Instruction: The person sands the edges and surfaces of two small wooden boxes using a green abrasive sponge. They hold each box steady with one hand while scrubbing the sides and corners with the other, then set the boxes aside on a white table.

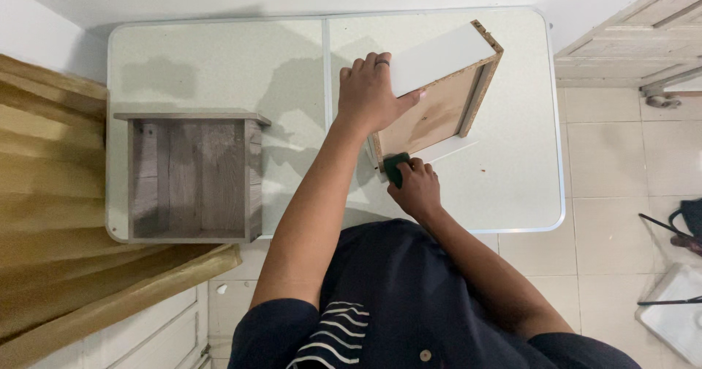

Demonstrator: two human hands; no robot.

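A white-faced chipboard drawer box (443, 91) stands tilted on the white folding table (219, 62), its bare brown inside facing me. My left hand (371, 95) lies flat on the box's white top panel and steadies it. My right hand (414, 186) grips a dark green tool handle (395, 167) pressed against the box's lower near corner. The tool's tip is hidden by the box edge.
A grey wood-grain drawer (191, 175) sits open side up on the table's left half. A tan curtain (51, 215) hangs at the left. White wooden panels (643, 40) lean at the upper right. Dark items (684, 226) lie on the tiled floor at the right.
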